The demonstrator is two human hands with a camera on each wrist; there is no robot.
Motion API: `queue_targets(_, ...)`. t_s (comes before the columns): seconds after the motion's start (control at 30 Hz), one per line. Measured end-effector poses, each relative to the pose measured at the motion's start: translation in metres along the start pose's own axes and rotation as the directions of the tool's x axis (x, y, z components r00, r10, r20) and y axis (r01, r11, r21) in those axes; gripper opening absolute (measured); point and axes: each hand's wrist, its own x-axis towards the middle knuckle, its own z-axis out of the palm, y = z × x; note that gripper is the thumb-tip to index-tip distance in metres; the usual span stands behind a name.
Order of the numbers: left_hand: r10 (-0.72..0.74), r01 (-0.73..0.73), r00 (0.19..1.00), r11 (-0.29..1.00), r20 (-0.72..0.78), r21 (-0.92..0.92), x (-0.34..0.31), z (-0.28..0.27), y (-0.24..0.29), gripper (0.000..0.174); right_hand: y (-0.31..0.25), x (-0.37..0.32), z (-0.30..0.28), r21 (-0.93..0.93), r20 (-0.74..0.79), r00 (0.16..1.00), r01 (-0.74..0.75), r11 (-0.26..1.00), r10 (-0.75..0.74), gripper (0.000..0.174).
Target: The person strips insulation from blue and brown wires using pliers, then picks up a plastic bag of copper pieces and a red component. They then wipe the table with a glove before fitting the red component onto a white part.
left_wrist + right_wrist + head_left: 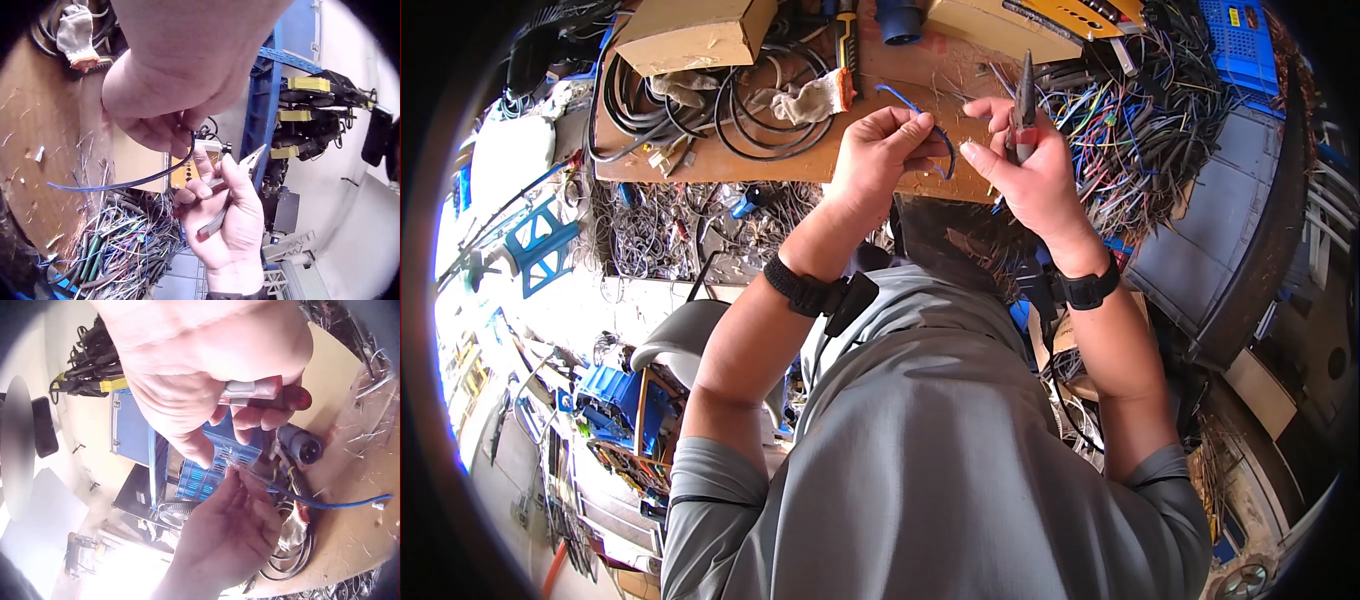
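A short blue cable (945, 150) is pinched between the thumb and fingers of the left hand (878, 155); in the left wrist view the blue cable (112, 187) curves out of the grip to the left. Red-handled pliers (1025, 120) lie in the right hand (1035, 180), jaws pointing away from the body, fingers curled round the handles. In the right wrist view the pliers' handles (262, 390) cross the palm. The right thumb and forefinger are spread near the cable, apart from it in the head view.
A wooden table (800, 165) carries black cable coils (735, 110), a work glove (810, 100), cardboard boxes (695, 35) and a blue connector (898, 20). A large heap of cut wires (1120, 140) lies at the right. More thin wire scrap (650, 230) fills the area left below the table.
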Motion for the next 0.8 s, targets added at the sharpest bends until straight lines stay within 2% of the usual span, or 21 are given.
queue_targets(0.07, 0.020, -0.020, 1.000, 1.000, 0.003, 0.007, -0.001, 0.001, 0.000, 0.013, -0.005, 0.002, 0.000, -0.049, 0.021, 1.000, 0.001, 0.999, 0.000, 0.027)
queue_targets(0.13, 0.035, -0.035, 0.999, 0.997, -0.003, 0.070, -0.001, 0.002, -0.001, 0.013, -0.007, 0.004, 0.005, -0.230, -0.002, 0.999, -0.040, 0.972, 0.041, 0.028)
queue_targets(0.2, 0.041, -0.040, 0.999, 0.997, -0.005, 0.069, -0.003, 0.003, -0.001, 0.012, -0.006, 0.004, 0.010, -0.195, -0.029, 1.000, -0.015, 0.981, 0.010, 0.026)
queue_targets(0.27, 0.046, -0.046, 0.999, 0.997, -0.011, 0.067, -0.005, 0.005, -0.001, 0.012, -0.006, 0.004, 0.012, -0.359, -0.021, 1.000, 0.005, 0.933, -0.013, 0.022)
queue_targets(0.37, 0.047, -0.047, 0.999, 0.998, -0.008, 0.050, -0.006, 0.005, 0.000, 0.011, -0.003, 0.004, 0.016, -0.319, -0.064, 0.995, 0.052, 0.946, -0.077, 0.017)
queue_targets(0.57, 0.059, -0.062, 0.997, 0.997, 0.054, 0.048, -0.006, 0.003, 0.001, 0.008, 0.001, 0.006, 0.016, -0.325, -0.069, 0.994, 0.058, 0.944, -0.085, 0.011)
queue_targets(0.63, 0.101, -0.101, 0.994, 0.995, 0.048, 0.010, -0.007, 0.006, -0.001, 0.011, 0.000, 0.005, 0.015, -0.310, -0.065, 0.996, 0.045, 0.950, -0.069, 0.011)
queue_targets(0.8, 0.070, -0.070, 0.997, 0.997, 0.024, -0.020, -0.007, 0.009, 0.000, 0.011, -0.004, 0.005, 0.017, -0.215, -0.090, 0.995, 0.013, 0.976, -0.033, 0.012)
